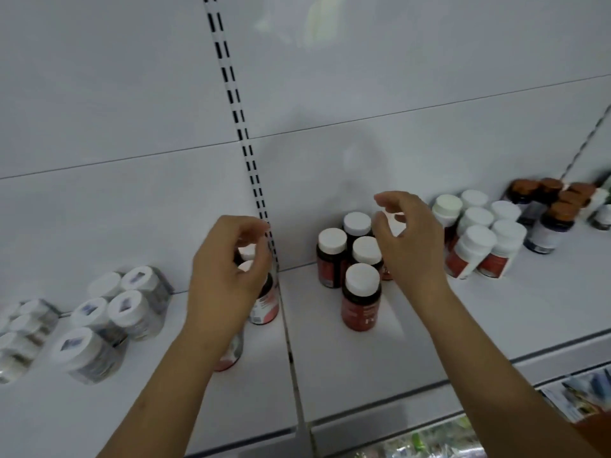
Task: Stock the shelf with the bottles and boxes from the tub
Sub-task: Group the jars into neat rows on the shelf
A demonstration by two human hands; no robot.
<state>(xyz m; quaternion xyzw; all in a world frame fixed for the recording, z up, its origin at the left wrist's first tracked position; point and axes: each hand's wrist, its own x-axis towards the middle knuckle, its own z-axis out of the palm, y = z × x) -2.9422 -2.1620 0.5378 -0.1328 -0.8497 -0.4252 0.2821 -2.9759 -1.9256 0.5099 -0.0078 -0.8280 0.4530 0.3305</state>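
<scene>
Left hand (224, 276) hides the bottles (264, 299) it curls over, grip unclear; right hand (410, 239) hovers open, masking a shelf (363, 375) bottle.

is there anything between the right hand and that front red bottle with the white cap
Nothing visible. The right hand hovers with loosely curled fingers beside the cluster, and the front red bottle stands clear at the shelf's near side. Other red bottles stand behind it, not between.
</scene>
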